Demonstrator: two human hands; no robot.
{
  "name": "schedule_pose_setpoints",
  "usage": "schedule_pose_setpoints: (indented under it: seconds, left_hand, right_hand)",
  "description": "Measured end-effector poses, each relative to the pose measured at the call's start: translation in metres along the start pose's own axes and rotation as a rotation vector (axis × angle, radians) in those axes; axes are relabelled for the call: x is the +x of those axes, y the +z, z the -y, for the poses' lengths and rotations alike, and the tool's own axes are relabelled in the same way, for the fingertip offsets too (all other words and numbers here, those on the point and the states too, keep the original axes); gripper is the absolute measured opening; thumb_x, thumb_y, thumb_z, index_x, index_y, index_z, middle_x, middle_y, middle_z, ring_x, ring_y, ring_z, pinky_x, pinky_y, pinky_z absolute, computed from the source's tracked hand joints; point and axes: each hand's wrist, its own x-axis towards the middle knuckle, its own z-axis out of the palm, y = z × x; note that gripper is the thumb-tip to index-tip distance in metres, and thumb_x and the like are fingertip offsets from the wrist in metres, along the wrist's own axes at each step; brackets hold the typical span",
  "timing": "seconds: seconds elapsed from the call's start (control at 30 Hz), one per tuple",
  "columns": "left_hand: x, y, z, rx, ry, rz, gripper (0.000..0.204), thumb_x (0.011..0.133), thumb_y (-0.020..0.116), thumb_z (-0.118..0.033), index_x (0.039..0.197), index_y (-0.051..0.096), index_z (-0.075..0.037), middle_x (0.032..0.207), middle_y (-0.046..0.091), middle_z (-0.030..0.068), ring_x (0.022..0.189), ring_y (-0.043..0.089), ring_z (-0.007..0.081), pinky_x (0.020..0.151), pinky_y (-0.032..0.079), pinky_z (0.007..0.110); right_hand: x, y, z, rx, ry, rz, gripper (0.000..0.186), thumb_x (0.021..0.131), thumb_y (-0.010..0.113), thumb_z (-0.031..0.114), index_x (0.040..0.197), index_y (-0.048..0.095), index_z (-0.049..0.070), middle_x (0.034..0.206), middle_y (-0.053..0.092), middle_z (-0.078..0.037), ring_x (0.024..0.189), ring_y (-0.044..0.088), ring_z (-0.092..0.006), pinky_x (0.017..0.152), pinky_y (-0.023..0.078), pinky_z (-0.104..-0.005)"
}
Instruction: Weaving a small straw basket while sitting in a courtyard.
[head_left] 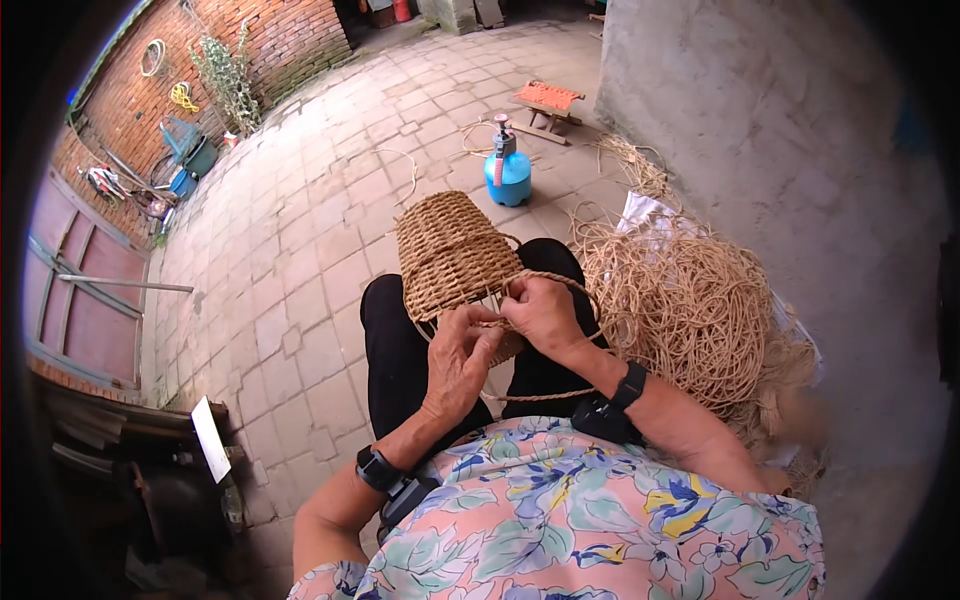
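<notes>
A woven basket [455,245] of tan twisted cord lies tilted across my lap, its closed end pointing away from me. At the edge nearest me, my left hand [458,360] is closed on the basket's rim, the fingertips partly hidden. My right hand [545,312] pinches a twisted cord [560,280] just beside it, the fingers of both hands almost meeting. That cord loops out to the right and curves back under my hands. Pale thin stakes show between the basket wall and my fingers.
A large heap of loose tan cord [690,310] lies on the right beside a grey wall [760,120]. Ahead stand a blue pump spray bottle [508,178] and a low stool with an orange top [548,96]. A dark machine-like object [180,500] is at the lower left.
</notes>
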Motion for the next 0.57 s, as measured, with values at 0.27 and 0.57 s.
schedule_pose_setpoints:
  seconds: [0.27, 0.57]
  left_hand:
    - [-0.001, -0.001, 0.004, -0.140, -0.053, -0.028, 0.024, 0.089, 0.063, -0.016, 0.107, 0.057, -0.002, 0.094, 0.058, 0.0086, 0.077, 0.064, 0.0137, 0.070, 0.048, 0.027]
    - [0.002, -0.004, -0.002, -0.316, -0.139, -0.044, 0.028, 0.093, 0.062, -0.020, 0.115, 0.052, -0.004, 0.106, 0.060, 0.0081, 0.096, 0.064, 0.0132, 0.083, 0.049, 0.025]
  right_hand:
    - [0.002, -0.019, -0.007, 0.554, 0.311, 0.397, 0.016, 0.086, 0.066, 0.018, 0.090, 0.064, 0.002, 0.075, 0.064, -0.005, 0.061, 0.060, -0.0141, 0.058, 0.052, -0.0275]
    - [0.024, -0.073, -0.048, 0.804, 0.196, 0.157, 0.019, 0.088, 0.070, 0.022, 0.096, 0.064, 0.007, 0.081, 0.064, 0.000, 0.067, 0.062, -0.0114, 0.058, 0.056, -0.0261]
